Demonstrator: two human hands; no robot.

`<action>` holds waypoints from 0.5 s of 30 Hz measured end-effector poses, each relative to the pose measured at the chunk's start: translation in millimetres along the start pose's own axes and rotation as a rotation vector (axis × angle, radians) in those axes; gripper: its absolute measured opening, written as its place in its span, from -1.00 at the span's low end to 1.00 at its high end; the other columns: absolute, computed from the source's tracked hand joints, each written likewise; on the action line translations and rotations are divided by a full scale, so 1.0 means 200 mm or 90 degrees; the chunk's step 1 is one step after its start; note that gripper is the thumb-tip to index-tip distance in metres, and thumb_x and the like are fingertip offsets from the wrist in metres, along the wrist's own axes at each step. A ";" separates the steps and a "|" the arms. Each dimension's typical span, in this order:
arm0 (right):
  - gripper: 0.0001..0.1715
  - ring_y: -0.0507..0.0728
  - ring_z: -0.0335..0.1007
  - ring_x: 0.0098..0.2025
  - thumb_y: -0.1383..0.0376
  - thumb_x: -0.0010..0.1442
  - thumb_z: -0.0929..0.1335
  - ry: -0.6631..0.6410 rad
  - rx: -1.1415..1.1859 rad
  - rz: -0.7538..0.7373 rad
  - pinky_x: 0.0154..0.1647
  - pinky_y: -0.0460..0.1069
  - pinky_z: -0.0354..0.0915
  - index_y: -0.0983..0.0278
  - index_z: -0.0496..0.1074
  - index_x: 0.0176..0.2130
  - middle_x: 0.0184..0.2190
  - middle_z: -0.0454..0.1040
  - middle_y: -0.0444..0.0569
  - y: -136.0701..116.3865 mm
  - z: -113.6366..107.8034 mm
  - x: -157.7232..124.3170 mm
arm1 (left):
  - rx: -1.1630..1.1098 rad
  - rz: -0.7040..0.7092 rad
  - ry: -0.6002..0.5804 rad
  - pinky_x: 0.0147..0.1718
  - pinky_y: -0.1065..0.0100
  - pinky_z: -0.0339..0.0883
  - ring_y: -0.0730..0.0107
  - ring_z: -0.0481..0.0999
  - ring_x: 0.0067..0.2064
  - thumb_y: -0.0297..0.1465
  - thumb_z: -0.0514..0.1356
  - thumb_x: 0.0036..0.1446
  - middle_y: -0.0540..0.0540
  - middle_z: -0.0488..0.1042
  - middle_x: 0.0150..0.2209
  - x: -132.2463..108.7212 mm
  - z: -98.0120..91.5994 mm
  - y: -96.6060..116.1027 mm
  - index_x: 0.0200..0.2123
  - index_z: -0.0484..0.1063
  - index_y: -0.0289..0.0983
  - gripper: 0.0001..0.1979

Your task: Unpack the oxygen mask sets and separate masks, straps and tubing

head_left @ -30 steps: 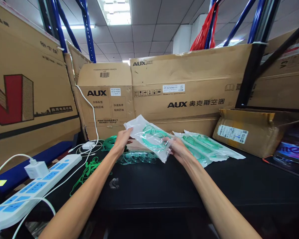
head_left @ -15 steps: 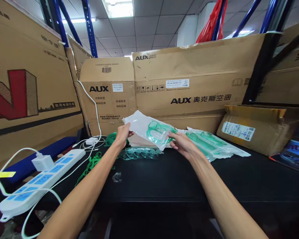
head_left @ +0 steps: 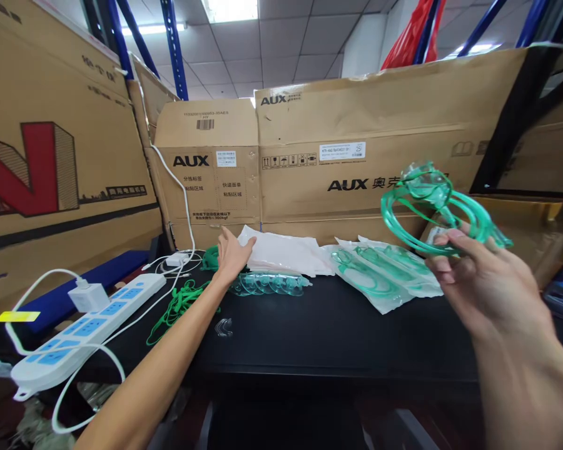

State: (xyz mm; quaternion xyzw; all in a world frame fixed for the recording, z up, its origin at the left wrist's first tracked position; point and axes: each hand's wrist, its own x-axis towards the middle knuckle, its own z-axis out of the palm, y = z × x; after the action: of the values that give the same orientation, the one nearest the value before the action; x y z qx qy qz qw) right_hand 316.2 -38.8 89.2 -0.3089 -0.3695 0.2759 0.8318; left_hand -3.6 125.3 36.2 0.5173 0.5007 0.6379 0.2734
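Observation:
My right hand is raised at the right, its thumb and fingers closed on an oxygen mask with a coil of green tubing. The clear mask cup sits at the top of the coil. My left hand reaches to the back of the table, thumb and fingers apart. It is beside the left end of a stack of white plastic bags; whether it touches them I cannot tell. Several bagged green masks lie overlapping to the right of the stack. Clear mask cups lie nested in a row in front of it.
Green elastic cords lie left of my forearm, with a green coil behind. Small clear strips rest on the black table. A white power strip with cables is at left. Cardboard boxes wall the back.
The bagged mask leaves both hands, and another bag now shows at the left of the bagged row. My right hand has risen rightward with an unbagged mask. My left hand has opened.

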 end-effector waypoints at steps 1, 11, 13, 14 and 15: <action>-0.76 -0.05 0.25 -0.55 0.47 -0.08 0.48 -0.005 0.000 -0.009 -0.72 -0.20 0.09 0.25 0.39 -0.42 -0.45 0.37 -0.13 -0.02 0.01 -0.02 | 0.053 0.042 -0.007 0.26 -0.07 0.05 -0.33 -0.20 0.44 -0.32 0.43 -0.04 -0.43 0.02 0.40 -0.01 -0.01 0.01 0.27 0.19 -0.31 -0.17; -0.66 -0.09 0.16 -0.68 0.26 -0.09 0.59 -0.083 -0.039 0.065 -0.78 -0.17 -0.01 0.29 0.46 -0.34 -0.47 0.40 -0.14 0.03 0.06 -0.16 | 0.438 0.196 -0.412 0.17 -0.08 0.26 0.07 0.40 0.18 -0.28 0.25 0.28 -0.21 0.39 0.19 0.11 0.25 0.03 0.05 0.45 -0.26 -0.68; -0.66 -0.10 0.16 -0.69 0.24 -0.09 0.59 -0.090 -0.052 0.066 -0.78 -0.18 -0.01 0.30 0.48 -0.34 -0.47 0.40 -0.14 0.01 0.06 -0.17 | 0.521 0.178 -0.462 0.08 -0.05 0.36 0.10 0.44 0.12 -0.28 0.20 0.32 -0.21 0.39 0.17 0.15 0.33 0.02 0.11 0.40 -0.27 -0.66; -0.66 -0.10 0.16 -0.69 0.23 -0.08 0.59 -0.094 -0.063 0.069 -0.78 -0.18 0.00 0.29 0.49 -0.34 -0.46 0.41 -0.15 0.01 0.05 -0.17 | 0.567 0.167 -0.488 0.06 -0.03 0.38 0.11 0.45 0.10 -0.28 0.21 0.32 -0.21 0.39 0.16 0.16 0.36 0.02 0.12 0.39 -0.27 -0.65; -0.67 -0.11 0.16 -0.69 0.21 -0.07 0.59 -0.099 -0.075 0.073 -0.77 -0.18 0.01 0.29 0.49 -0.34 -0.46 0.41 -0.16 0.00 0.05 -0.18 | 0.613 0.156 -0.514 0.05 -0.03 0.39 0.10 0.46 0.09 -0.28 0.21 0.32 -0.21 0.39 0.15 0.17 0.39 0.02 0.13 0.38 -0.27 -0.64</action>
State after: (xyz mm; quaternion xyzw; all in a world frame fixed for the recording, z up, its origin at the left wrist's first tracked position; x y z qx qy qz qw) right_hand 288.0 -59.8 78.9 -0.3557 -0.4302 0.3235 0.7641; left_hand 59.5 181.8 49.4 0.8351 0.5263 0.1230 0.1026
